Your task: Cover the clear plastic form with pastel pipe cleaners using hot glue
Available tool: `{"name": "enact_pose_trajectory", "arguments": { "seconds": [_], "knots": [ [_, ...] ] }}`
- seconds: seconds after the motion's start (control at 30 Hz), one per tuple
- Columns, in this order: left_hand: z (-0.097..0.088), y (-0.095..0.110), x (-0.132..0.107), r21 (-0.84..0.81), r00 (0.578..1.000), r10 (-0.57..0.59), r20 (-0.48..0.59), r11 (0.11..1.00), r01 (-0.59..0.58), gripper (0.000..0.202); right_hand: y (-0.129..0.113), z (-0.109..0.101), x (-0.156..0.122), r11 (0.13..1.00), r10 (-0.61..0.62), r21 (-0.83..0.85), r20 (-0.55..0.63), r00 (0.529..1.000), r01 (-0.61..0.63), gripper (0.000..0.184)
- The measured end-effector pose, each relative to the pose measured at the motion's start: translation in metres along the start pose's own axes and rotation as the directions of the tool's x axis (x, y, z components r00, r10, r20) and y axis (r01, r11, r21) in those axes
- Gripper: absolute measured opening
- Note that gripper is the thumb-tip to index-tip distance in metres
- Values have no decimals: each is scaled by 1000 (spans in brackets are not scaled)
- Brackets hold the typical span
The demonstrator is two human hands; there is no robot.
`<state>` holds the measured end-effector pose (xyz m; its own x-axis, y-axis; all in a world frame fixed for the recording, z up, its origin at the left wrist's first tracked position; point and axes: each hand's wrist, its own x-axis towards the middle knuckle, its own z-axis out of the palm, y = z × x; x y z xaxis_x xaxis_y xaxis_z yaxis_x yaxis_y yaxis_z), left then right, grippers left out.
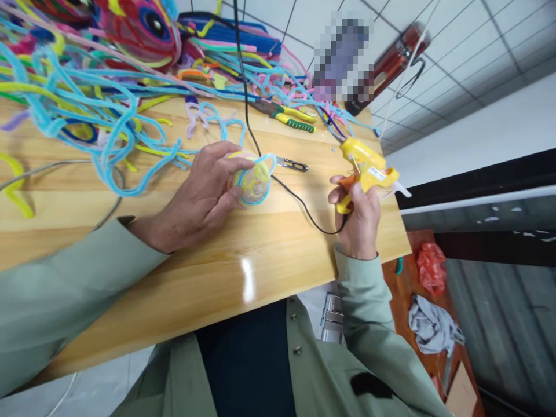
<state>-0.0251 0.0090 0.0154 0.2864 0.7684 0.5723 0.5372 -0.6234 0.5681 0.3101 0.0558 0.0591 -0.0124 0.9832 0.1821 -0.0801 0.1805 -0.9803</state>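
My left hand point(208, 188) is closed around the side of a small round ornament point(255, 184), clear-looking with yellow inside or on it and light-blue pipe cleaner round its edge. The ornament is at the middle of the wooden table; part of it is hidden by my fingers. To the right, my right hand point(359, 217) grips a yellow hot glue gun point(365, 165) by its handle, fingers near the orange trigger. The nozzle points up and left, apart from the ornament. A black cord point(299, 200) runs from the handle across the table. Small thread snips point(293, 164) lie just behind the ornament.
Tangled pipe cleaners point(117, 133) cover the table's left and back, beside a colourful fish-like figure point(139, 32). Pliers with green-yellow handles point(286, 117) lie behind the snips. A red thermos point(391, 63) stands at the back right. The wooden table point(208, 278) ends at its right edge.
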Motion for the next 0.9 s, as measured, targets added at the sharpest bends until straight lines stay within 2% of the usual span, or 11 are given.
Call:
{"name": "enact_pose_trajectory", "arguments": {
  "seconds": [0.07, 0.17, 0.3, 0.43, 0.47, 0.53, 0.6, 0.63, 0.7, 0.77, 0.9],
  "knots": [
    [2, -1, -1, -10, 1000, 12, -17, 1000, -12, 40, 6, -9, 19, 984, 163, 86, -47, 986, -158, 35],
    [4, -2, -1, -25, 999, 8, -35, 1000, -8, 41, 18, -25, 45, 896, 425, 134, 8, 905, -422, 37],
    [3, 0, 1, -44, 999, 7, -40, 999, -9, 40, 25, -40, 57, 880, 470, 40, 71, 880, -473, 29],
    [3, 3, 1, -36, 999, 6, -47, 999, -8, 37, 9, -52, 39, 859, 491, -211, 81, 868, -466, 45],
    [4, 3, 1, -38, 999, -16, -45, 999, 15, 36, 2, -53, 31, 850, 440, -329, 15, 898, -411, 45],
    [4, 5, 0, -35, 998, -45, -36, 998, 44, 36, -13, -47, 15, 782, 168, -586, -132, 977, -213, 45],
    [3, 6, -1, -18, 998, -57, -26, 998, 56, 36, -24, -29, -2, 719, -39, -695, -72, 997, -22, 46],
    [3, 7, -1, -6, 998, -59, -20, 998, 59, 37, -28, -15, -9, 742, -75, -667, 17, 997, 67, 42],
    [1, 9, -1, 15, 998, -59, -8, 998, 60, 38, -28, 18, -19, 775, -149, -581, 217, 965, 250, 50],
    [-1, 10, 0, 26, 998, -56, -4, 998, 56, 38, -20, 50, -22, 767, -209, -511, 372, 904, 388, 64],
    [-2, 11, 1, 43, 999, -48, -3, 998, 48, 40, 4, 87, -20, 731, -284, -449, 483, 828, 513, 72]
  ]
}}
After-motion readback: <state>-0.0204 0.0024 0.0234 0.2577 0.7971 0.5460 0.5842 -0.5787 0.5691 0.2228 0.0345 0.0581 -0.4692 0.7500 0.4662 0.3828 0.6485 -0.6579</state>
